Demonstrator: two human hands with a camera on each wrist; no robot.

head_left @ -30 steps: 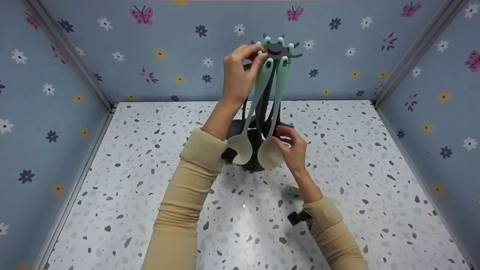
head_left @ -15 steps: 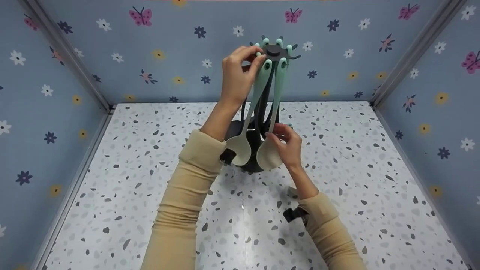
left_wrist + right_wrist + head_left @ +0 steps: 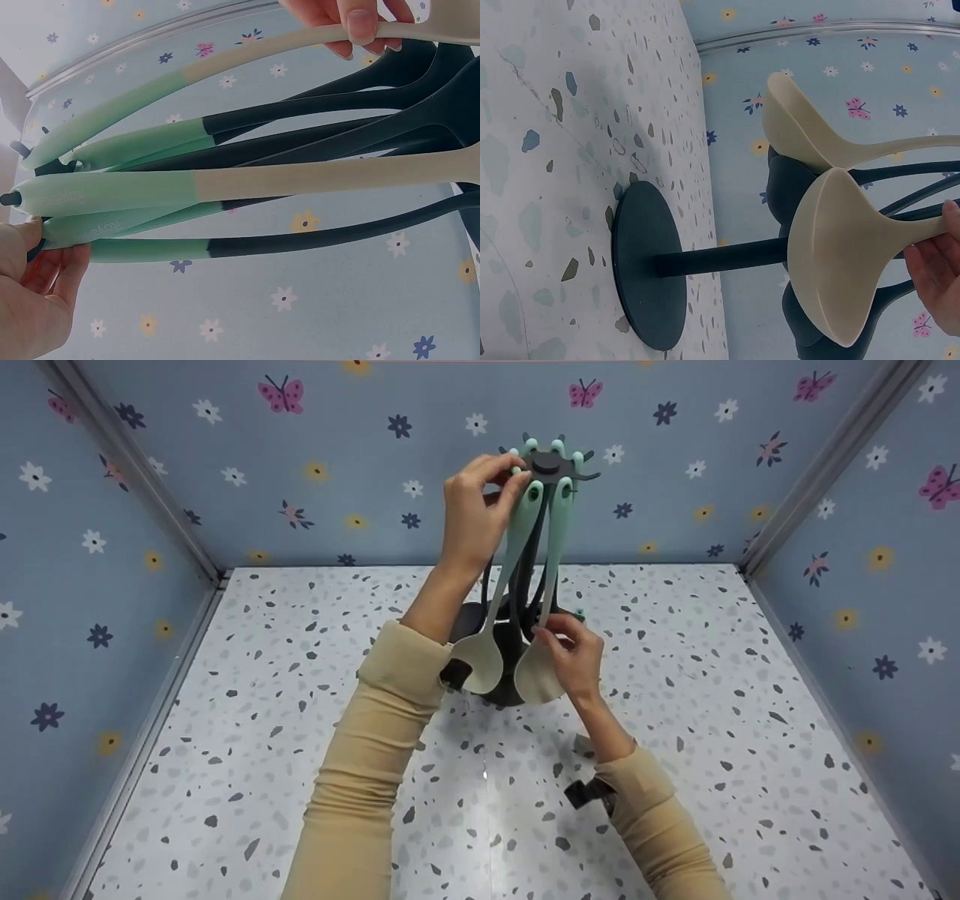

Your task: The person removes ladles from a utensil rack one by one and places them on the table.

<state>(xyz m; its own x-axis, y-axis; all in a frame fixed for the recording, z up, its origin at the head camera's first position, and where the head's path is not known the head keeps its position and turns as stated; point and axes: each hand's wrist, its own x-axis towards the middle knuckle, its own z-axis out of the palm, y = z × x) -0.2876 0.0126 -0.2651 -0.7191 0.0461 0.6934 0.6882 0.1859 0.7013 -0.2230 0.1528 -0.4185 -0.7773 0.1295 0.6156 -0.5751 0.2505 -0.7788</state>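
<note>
The left hand (image 3: 474,514) is raised at the top of a dark grey rotating utensil stand (image 3: 525,577), its thumb and fingertips pinched on the mint-green handle end (image 3: 531,493) of a cream silicone spoon (image 3: 480,660) that hangs from the stand's hooked dark crown (image 3: 551,465); in the left wrist view the same fingers (image 3: 45,259) curl round the mint handle tips where they gather at the crown. Lower down and just to the right of that spoon, the right hand (image 3: 574,652) pinches the thin neck of a second cream ladle-like spoon (image 3: 538,675), thumb and forefinger closed on it right above the bowl, the remaining fingers curled beside it. The right wrist view shows this ladle's deep cream bowl (image 3: 840,259) with a fingertip (image 3: 949,247) against its neck, and the other cream spoon bowl (image 3: 799,124) hanging just above it in that picture. Behind both cream pieces, between the two hands, hang several dark grey silicone utensils with mint handles (image 3: 300,142), close together around the stand's central post (image 3: 727,262). The post rises from a round dark base (image 3: 649,274) that sits flat on the white speckled terrazzo-pattern tabletop (image 3: 712,697), directly beneath the right hand. Both forearms wear beige sleeves (image 3: 375,750), and blue walls printed with flowers and butterflies (image 3: 360,427) stand beyond the hands.
</note>
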